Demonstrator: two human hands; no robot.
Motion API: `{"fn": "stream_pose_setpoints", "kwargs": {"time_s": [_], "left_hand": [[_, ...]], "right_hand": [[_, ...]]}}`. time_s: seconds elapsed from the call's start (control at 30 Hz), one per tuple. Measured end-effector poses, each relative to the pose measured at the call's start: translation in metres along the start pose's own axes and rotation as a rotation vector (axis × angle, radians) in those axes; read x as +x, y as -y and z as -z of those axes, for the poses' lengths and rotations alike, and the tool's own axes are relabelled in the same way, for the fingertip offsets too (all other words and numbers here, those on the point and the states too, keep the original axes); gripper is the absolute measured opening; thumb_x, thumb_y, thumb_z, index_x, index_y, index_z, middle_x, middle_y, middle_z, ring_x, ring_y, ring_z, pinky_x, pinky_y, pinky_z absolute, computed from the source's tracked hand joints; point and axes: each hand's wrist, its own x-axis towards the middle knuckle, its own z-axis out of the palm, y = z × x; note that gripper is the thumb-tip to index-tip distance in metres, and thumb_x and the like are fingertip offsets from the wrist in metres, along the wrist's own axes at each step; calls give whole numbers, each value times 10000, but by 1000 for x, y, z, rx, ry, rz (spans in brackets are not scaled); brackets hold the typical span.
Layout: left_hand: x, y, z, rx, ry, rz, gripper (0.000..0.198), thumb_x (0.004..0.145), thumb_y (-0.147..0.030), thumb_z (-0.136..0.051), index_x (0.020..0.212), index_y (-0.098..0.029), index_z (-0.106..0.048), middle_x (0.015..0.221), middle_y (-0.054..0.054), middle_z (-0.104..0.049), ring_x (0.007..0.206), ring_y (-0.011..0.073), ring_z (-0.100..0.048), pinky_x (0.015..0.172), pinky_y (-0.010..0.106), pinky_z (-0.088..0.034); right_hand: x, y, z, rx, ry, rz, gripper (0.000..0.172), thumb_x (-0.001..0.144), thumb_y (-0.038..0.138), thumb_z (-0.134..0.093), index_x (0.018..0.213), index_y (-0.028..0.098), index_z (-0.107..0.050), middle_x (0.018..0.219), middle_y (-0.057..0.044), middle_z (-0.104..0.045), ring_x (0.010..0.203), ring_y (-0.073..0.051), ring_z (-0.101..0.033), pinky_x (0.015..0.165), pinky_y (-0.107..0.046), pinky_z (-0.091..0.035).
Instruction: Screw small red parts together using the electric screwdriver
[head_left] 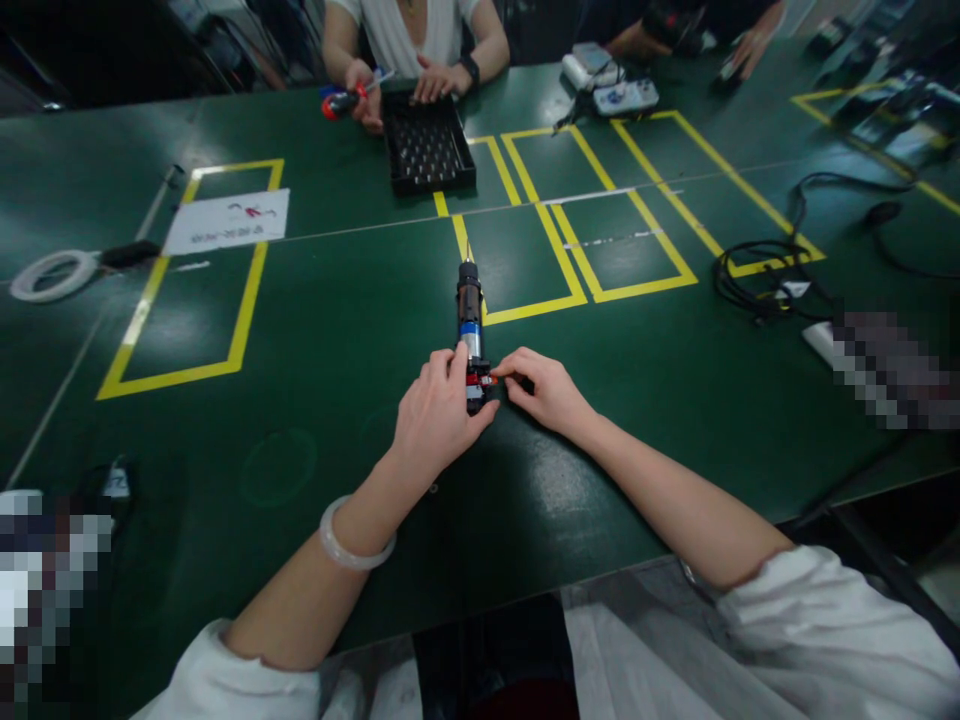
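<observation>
On the green table in front of me lies an electric screwdriver (469,295), its thin bit pointing away and its inner parts showing, among them a silver and blue motor. My left hand (436,408) is closed around its near end, thumb on one side and fingers on the other. From the right, my right hand (546,388) reaches to the same end. Its thumb and index finger are pinched near a small red-orange part (487,380) there. The fingertips hide most of that part, and I cannot see clearly what they grip.
Across the table a person's hands hold a screwdriver (352,100) and rest on a black tray (429,185) of small pieces. Yellow tape outlines mark the tabletop. A paper sheet (229,222) and white ring (54,275) lie left; coiled cable (750,280) and power strip (625,97) right.
</observation>
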Motion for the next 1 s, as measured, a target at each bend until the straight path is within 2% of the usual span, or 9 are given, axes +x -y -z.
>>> {"fn": "stream_pose_setpoints", "kwargs": {"time_s": [0.17, 0.3, 0.47, 0.6, 0.77, 0.9, 1.0], "left_hand": [[1, -3, 0, 11, 3, 30, 761, 872, -532, -589, 1473, -119, -370, 1262, 159, -516, 1065, 287, -589, 776, 352, -531], [4, -1, 2, 65, -14, 61, 734, 911, -547, -514, 1500, -140, -353, 1230, 165, -516, 1037, 296, -589, 731, 347, -521], [5, 9, 4, 104, 6, 68, 698, 926, -503, -495, 1533, -204, -326, 1226, 157, -510, 1012, 286, -591, 742, 335, -514], [3, 23, 6, 129, 8, 64, 694, 933, -504, -476, 1547, -230, -304, 1249, 164, -501, 1033, 301, -583, 754, 350, -522], [0, 58, 14, 171, 26, 130, 698, 941, -559, -420, 1541, -222, -304, 1283, 189, -487, 1048, 341, -576, 758, 407, -538], [-6, 104, 25, 191, 60, 229, 714, 960, -599, -309, 1541, -186, -283, 1333, 228, -438, 1094, 390, -547, 770, 489, -544], [-12, 143, 31, 172, 69, 375, 735, 945, -634, -297, 1537, -200, -267, 1379, 230, -398, 1179, 425, -510, 848, 568, -523]], "right_hand": [[-2, -1, -2, -28, 3, -2, 301, 845, 24, -497, 1006, 162, -711, 914, -67, -703, 830, -173, -647, 777, -296, -514], [-3, 0, -4, -22, 40, 25, 331, 854, 30, -477, 1043, 180, -704, 948, -66, -720, 875, -189, -651, 823, -322, -522], [-3, 5, -4, 10, 103, 63, 409, 831, 12, -455, 1131, 209, -650, 1090, -69, -704, 1018, -216, -622, 935, -390, -510], [-3, 4, -2, 33, 118, 65, 377, 842, 18, -450, 1108, 207, -639, 1131, -75, -684, 1091, -216, -606, 996, -406, -489], [-4, 0, 0, 35, 100, 60, 342, 858, 17, -435, 1061, 186, -652, 1104, -85, -688, 1088, -212, -609, 999, -391, -485], [-4, 0, 0, 34, 109, 52, 333, 867, 21, -429, 1037, 196, -656, 1105, -76, -685, 1078, -208, -613, 979, -384, -491], [-4, 0, -1, 24, 128, 35, 330, 869, 20, -432, 1025, 204, -657, 1090, -66, -686, 1066, -204, -617, 969, -378, -492]]}}
